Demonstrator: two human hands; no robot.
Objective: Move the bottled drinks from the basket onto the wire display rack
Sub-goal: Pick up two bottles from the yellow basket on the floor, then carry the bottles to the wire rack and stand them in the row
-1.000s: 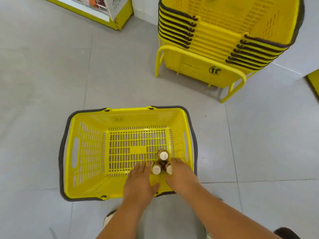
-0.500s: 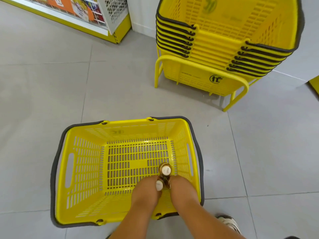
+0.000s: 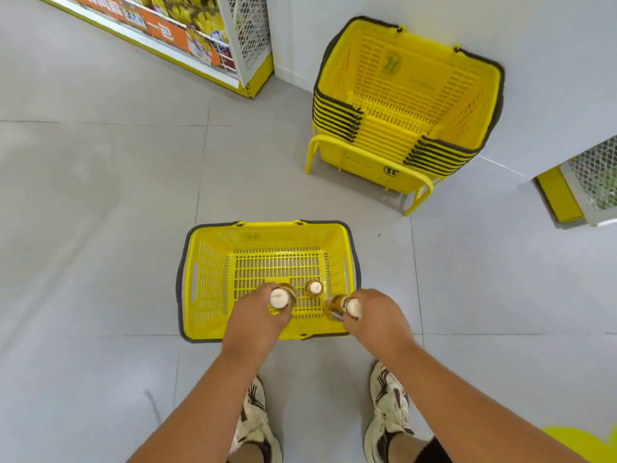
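You have a bottle in each hand, and one is left behind. The left-hand bottle (image 3: 279, 298) stands near upright with its white cap facing the camera, amber drink showing below it; your left hand (image 3: 257, 324) has its grip clenched round the neck. The right-hand bottle (image 3: 344, 305) is tilted, cap toward you, body pointing back over the basket, and your right hand (image 3: 375, 320) grips it near the cap. Both are up over the near edge of the yellow basket (image 3: 213, 282), clear of its slotted floor as far as I can judge. The third bottle (image 3: 314, 288) stands upright on the basket floor, between your two hands and touched by neither.

So you're near the end of emptying it: apart from that one bottle, the basket floor shows bare. None has reached a rack in this view. I'd take the carry to be next, then a return trip for the last one.

Around you: grey tiled floor, your sneakers (image 3: 255, 419) below, a stack of yellow baskets (image 3: 400, 105) on a stand ahead right, a snack shelf (image 3: 173, 31) with a wire mesh end panel (image 3: 248, 28) at top left, and another mesh rack (image 3: 597, 175) at the right edge.
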